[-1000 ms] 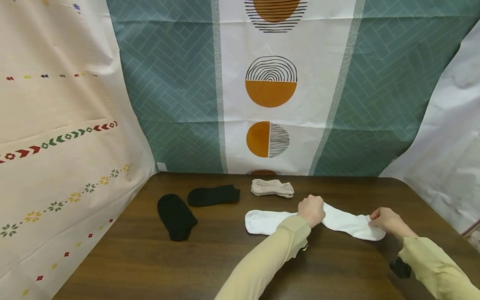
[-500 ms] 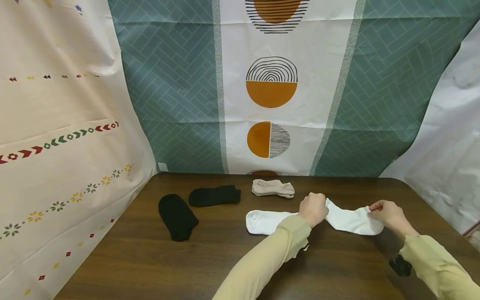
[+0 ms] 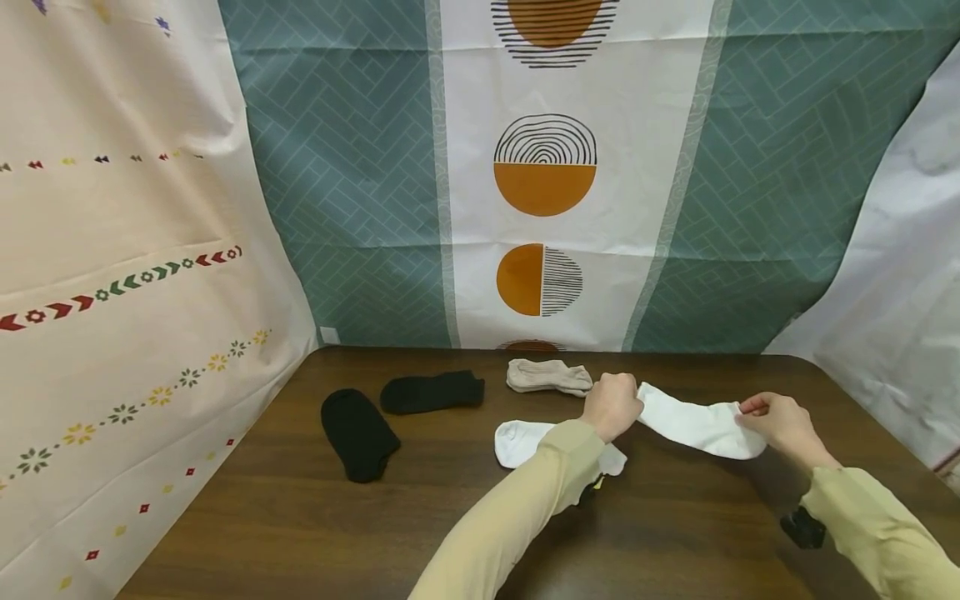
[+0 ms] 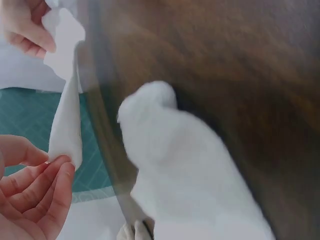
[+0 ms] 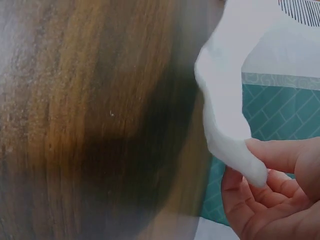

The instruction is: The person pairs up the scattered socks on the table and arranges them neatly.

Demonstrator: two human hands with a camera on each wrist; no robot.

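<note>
A white sock (image 3: 697, 423) is stretched between both hands above the right part of the table. My left hand (image 3: 613, 406) pinches one end; in the left wrist view thumb and fingertips meet on its edge. My right hand (image 3: 782, 429) pinches the other end near the toe, and the right wrist view shows the thumb (image 5: 275, 154) pressed against the sock from above. A second white sock (image 3: 517, 443) lies flat on the table, partly hidden under the left forearm. It fills the lower middle of the left wrist view, where that sock (image 4: 180, 170) looks large and close.
A beige folded pair of socks (image 3: 547, 377) lies at the back. Two black socks, one slanted (image 3: 360, 435) and one level (image 3: 433, 392), lie on the left of the wooden table (image 3: 315, 533). Patterned cloths hang behind and at both sides.
The held white sock has risen off the table and shifted slightly left and back. Both hands have lifted with it, and more of the second sock's right end now shows beneath the left arm.
</note>
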